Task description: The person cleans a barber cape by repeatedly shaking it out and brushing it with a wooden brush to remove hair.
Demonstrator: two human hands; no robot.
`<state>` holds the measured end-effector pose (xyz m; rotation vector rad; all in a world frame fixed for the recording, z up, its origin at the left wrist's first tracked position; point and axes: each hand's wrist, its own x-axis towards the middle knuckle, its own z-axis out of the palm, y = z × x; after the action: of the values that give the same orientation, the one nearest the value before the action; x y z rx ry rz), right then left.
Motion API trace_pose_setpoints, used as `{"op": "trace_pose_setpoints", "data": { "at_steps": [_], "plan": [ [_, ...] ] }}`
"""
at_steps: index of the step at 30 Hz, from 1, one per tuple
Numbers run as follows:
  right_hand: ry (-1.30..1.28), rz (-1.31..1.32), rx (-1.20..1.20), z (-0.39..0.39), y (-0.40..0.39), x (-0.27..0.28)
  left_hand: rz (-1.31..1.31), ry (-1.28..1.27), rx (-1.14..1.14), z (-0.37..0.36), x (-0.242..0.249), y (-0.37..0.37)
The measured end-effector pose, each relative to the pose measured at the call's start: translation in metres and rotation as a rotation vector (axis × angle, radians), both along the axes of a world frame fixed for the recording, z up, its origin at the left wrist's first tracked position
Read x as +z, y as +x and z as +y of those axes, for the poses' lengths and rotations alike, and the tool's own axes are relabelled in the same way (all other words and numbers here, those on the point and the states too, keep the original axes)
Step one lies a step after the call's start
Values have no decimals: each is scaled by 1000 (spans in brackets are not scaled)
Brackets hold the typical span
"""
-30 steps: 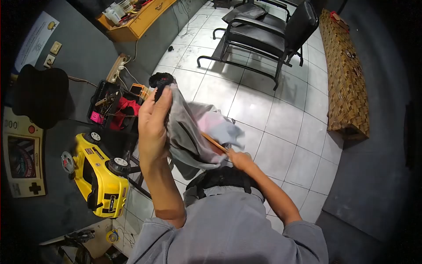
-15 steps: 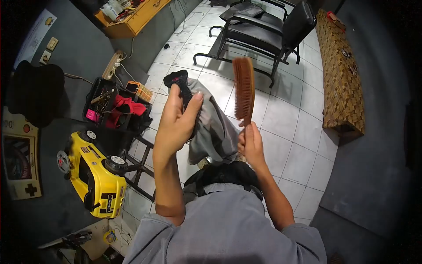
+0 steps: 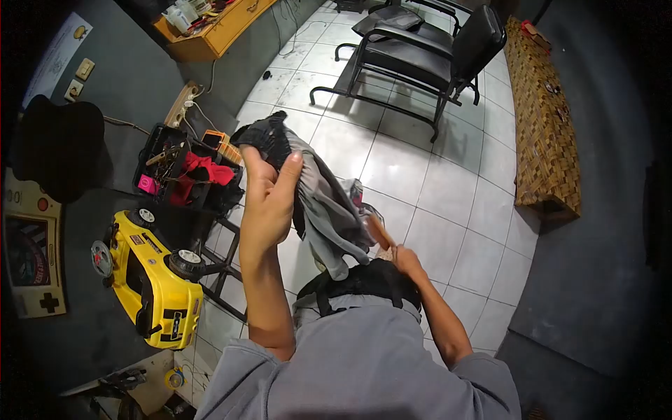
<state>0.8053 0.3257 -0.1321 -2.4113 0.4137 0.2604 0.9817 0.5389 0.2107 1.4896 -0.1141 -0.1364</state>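
A grey barber cape with a black gathered neck band hangs in front of my body. My left hand is closed around the cape just below that band, thumb on top. Low on the right, my right hand grips the wooden handle of a neck-duster brush. The brush lies close against the lower right side of the cape, and its brown bristles are mostly hidden there.
A black barber chair stands ahead on white tiles. At left are a black toolbox with red cloth and a yellow toy car. A woven bench runs along the right wall; a wooden shelf is upper left.
My right hand has brought the brush down from upright to a low tilt against the cape. My left hand has shifted slightly left and down, and the cape has swung and bunched.
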Motion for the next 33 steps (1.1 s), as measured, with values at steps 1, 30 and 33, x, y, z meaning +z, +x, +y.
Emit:
{"op": "trace_pose_setpoints", "data": {
  "at_steps": [1, 30, 33],
  "plan": [
    [-5, 0, 1, -2, 7, 12, 0, -5, 1, -1, -4, 2],
    [860, -204, -398, 30, 61, 207, -139, 224, 71, -19, 0, -6],
    [1097, -470, -252, 47, 72, 247, -104, 108, -70, -27, -6, -6]
  ]
}}
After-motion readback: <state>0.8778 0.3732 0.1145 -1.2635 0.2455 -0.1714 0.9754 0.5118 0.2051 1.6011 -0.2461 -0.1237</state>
